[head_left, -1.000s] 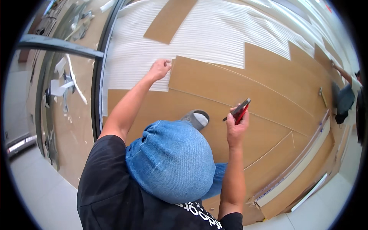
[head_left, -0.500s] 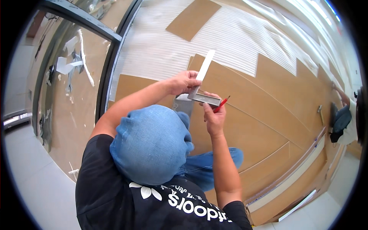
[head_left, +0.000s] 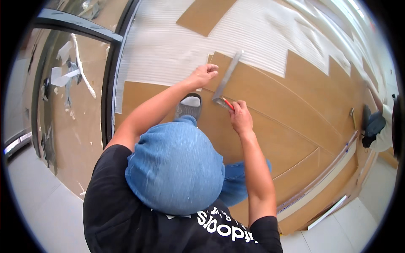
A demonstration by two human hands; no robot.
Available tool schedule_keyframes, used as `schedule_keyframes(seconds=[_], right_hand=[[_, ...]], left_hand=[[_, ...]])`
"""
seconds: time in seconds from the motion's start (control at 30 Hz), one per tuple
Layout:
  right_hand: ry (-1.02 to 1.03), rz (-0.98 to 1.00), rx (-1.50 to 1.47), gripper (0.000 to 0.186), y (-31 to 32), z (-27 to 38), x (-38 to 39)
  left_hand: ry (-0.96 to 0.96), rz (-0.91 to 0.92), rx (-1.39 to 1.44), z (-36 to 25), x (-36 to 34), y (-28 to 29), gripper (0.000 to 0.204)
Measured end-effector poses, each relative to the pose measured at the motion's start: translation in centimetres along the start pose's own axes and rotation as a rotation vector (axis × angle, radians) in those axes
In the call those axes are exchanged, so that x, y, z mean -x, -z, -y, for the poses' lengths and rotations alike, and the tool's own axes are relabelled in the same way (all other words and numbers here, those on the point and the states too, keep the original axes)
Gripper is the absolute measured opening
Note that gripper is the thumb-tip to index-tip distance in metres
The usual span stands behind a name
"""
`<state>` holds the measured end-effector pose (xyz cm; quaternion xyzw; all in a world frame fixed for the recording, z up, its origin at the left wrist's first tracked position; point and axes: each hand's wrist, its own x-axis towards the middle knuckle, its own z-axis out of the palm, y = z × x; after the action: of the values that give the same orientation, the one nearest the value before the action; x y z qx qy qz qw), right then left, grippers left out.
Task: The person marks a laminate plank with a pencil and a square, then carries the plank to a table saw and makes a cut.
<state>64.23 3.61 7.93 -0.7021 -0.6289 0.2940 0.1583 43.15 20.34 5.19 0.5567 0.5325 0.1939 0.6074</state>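
Note:
A metal try square point(head_left: 228, 75) lies against the wood-coloured floor planks, its long blade pointing away toward the white underlay. My right hand point(head_left: 241, 119) is closed around a red pencil point(head_left: 228, 103), whose tip is by the square's corner. Those same fingers are close over the square's short arm; whether they press on it I cannot tell. To the left of the blade is my left hand point(head_left: 204, 76), its fingers loosely bent and a little apart, with nothing visible in them. My grey shoe point(head_left: 188, 106) rests on the planks below it.
White ribbed underlay point(head_left: 164, 50) stretches beyond the stepped plank ends, with a loose plank point(head_left: 205, 16) on it. A dark metal frame point(head_left: 112, 84) borders the left side. At right, another person point(head_left: 382, 130) works near a hammer point(head_left: 352, 118). Long strips point(head_left: 320, 183) lie lower right.
The try square has gone from being held up in both hands to lying on the planks. My left hand has let go of it. The pencil now points at its corner.

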Motion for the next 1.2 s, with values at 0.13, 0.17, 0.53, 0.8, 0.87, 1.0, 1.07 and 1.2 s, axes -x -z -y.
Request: schedule_keyframes(seconds=[0.13,0.17,0.53,0.8,0.87,1.0,1.07,1.2], right_hand=[[0.012,0.042,0.105,0.025,-1.2,-1.1,-1.1],[0.015,0.060,0.109,0.025,-1.5,-1.3,-1.3],[-0.023,-0.100,0.029,0.033,-4.1,-2.4,-3.1],[-0.125,-0.064,-0.197,0.033,-4.3,-3.2,-3.4],[-0.113,-0.072,-0.175,0.033,-4.3,-3.2,-3.6],[-0.104,-0.071,-0.147,0.036,-4.0,-3.2,-3.7],[-0.100,-0.068,-0.151,0.035,-3.9,-3.3,-3.8],[-0.118,-0.048,-0.178,0.035,-3.9,-3.2,-3.9]], left_hand=[[-0.002,0.019,-0.041,1.8,2.6,2.5,0.037],[0.011,0.013,-0.029,2.0,3.5,2.9,0.037],[0.005,0.056,-0.053,4.7,8.1,1.9,0.025],[-0.711,0.203,-0.756,2.7,6.0,-1.4,0.029],[-0.813,0.131,-0.843,2.7,5.1,-2.5,0.030],[-0.854,0.100,-1.088,2.5,3.6,-4.3,0.043],[-0.823,0.097,-1.167,2.3,3.0,-4.6,0.048],[-0.697,0.151,-1.205,2.4,1.8,-4.3,0.064]])
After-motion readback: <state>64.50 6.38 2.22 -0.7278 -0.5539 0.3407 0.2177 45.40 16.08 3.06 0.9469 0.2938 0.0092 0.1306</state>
